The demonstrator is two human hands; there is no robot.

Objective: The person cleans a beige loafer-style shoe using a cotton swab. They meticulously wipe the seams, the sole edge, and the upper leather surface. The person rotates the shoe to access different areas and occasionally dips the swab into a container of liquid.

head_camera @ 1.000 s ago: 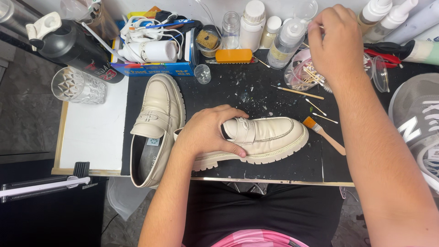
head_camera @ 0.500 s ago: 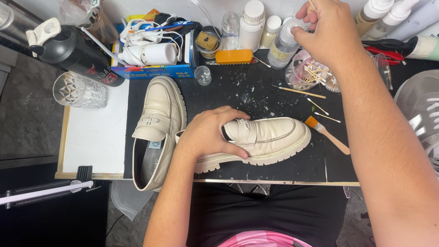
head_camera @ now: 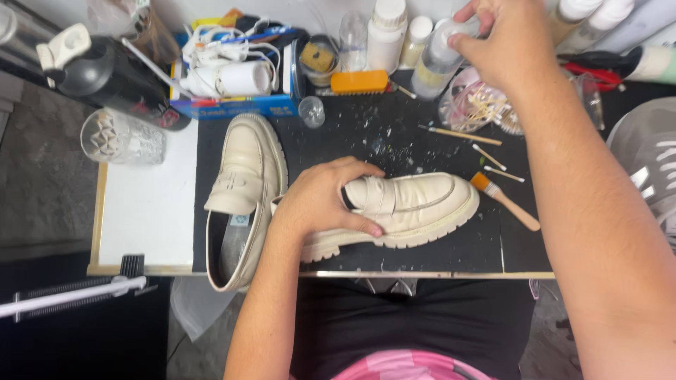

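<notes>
A cream loafer (head_camera: 415, 207) lies on the black mat (head_camera: 394, 141), toe to the right. My left hand (head_camera: 324, 200) is clasped over its heel and opening, pressing it down. My right hand (head_camera: 503, 42) is stretched to the back of the table, its fingers closed around the top of a translucent plastic bottle (head_camera: 433, 70) that stands among other bottles. The second cream loafer (head_camera: 243, 190) rests sole-down to the left, toe pointing away from me, untouched.
A clear dish of cotton swabs (head_camera: 479, 109) sits below my right hand. A small wooden-handled brush (head_camera: 505, 202), loose swabs, an orange brush (head_camera: 359, 81), a blue box (head_camera: 239, 105), a drinking glass (head_camera: 121, 137), a black spray bottle (head_camera: 116, 77) and a grey sneaker (head_camera: 648, 165) surround the mat.
My right hand moved from above the cotton swab dish up and left, and closed on the top of the translucent bottle. The left hand stayed on the loafer.
</notes>
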